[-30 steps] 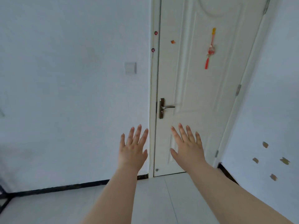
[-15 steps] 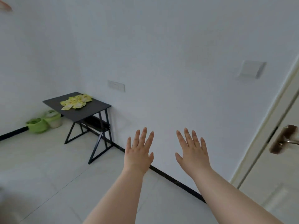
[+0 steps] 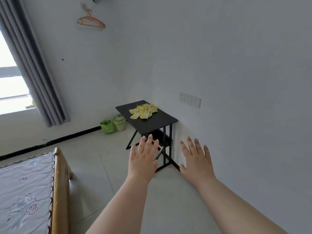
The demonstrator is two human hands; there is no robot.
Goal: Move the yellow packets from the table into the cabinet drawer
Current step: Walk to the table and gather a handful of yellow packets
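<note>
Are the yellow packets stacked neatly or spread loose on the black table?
Spread loose: the yellow packets lie in a scattered, overlapping heap on the black table.

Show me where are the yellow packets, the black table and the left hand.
yellow packets (image 3: 143,111), head view, middle of the pile
black table (image 3: 157,121), head view, bare top
left hand (image 3: 143,162), head view, back of hand

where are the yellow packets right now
In the head view, the yellow packets lie heaped on the black table against the right wall, beyond both open hands.

Left hand (image 3: 142,163), right hand (image 3: 196,160) bare; forearms unsleeved.
</note>
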